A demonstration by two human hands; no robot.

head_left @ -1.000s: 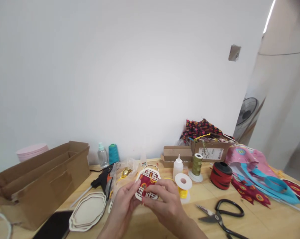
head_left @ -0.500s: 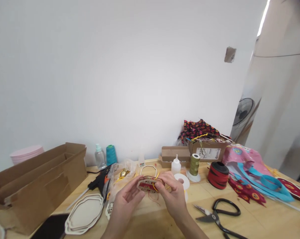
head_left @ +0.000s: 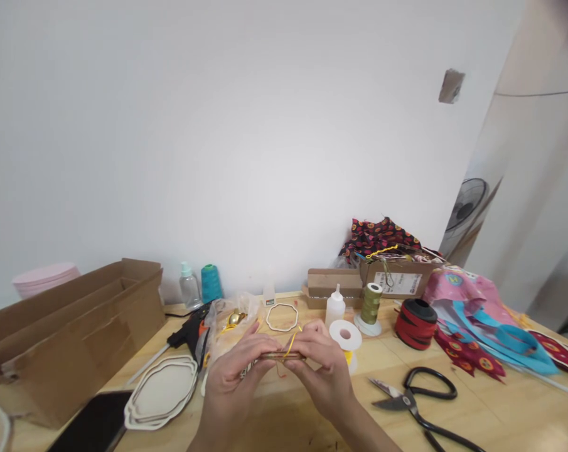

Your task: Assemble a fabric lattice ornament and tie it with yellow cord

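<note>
Between my two hands is a small flat ornament (head_left: 282, 356), turned nearly edge-on, with a yellow cord (head_left: 291, 342) across it. My left hand (head_left: 239, 370) pinches its left end, thumb below and fingers on top. On the right end, my right hand (head_left: 322, 363) grips it beside the cord. Most of the ornament's faces are hidden by this angle and by the fingers. Just beyond the hands a thin white scalloped frame (head_left: 282, 306) lies on the wooden table (head_left: 284, 414).
Black-handled scissors (head_left: 413, 402) lie open at the right. Behind them stand a red-and-black roll (head_left: 415, 323), an olive thread spool (head_left: 371, 304) and a white squeeze bottle (head_left: 335, 307). Leftward are stacked white frames (head_left: 161, 392), a glue gun (head_left: 189, 333), a phone (head_left: 90, 424) and a cardboard box (head_left: 76, 339).
The ornament has tilted from showing its red, patterned face to nearly edge-on. Both hands have turned with it and still hold it. The view has shifted slightly.
</note>
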